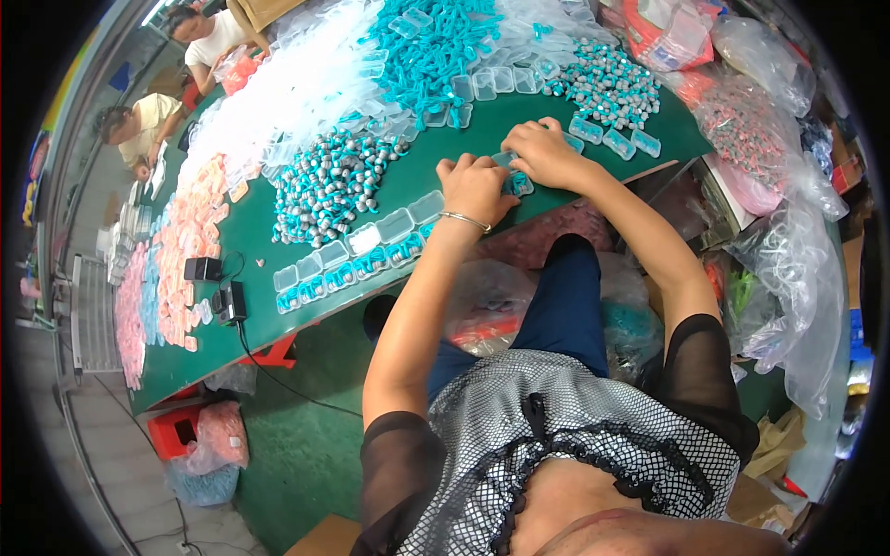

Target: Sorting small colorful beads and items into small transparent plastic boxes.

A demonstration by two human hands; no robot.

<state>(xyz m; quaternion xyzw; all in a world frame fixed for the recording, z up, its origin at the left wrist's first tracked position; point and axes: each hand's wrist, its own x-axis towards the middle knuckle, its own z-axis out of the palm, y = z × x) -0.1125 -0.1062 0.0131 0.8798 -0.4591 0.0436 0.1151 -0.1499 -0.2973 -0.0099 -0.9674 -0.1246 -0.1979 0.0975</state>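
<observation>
My left hand (475, 193), with a bracelet at the wrist, bends its fingers over the right part of a row of small see-through plastic cases. My right hand (545, 153) curls in from the other side, its fingertips on a small plastic case (522, 184) with teal pieces inside. Both hands are closed around the case; my fingers hide part of it. To the left, several open cases (341, 275) stand in a row with lids tipped back and teal-and-grey pieces inside. Shut cases (619, 144) lie right of my right hand.
Piles of teal-and-grey pieces (326, 185), teal cords (431, 56) and empty see-through cases (278, 79) cover the green table (250, 287). Peach cases (193, 241) and black adapters (228, 301) lie left. Plastic bags (742, 130) crowd the right. Two people sit at the far left.
</observation>
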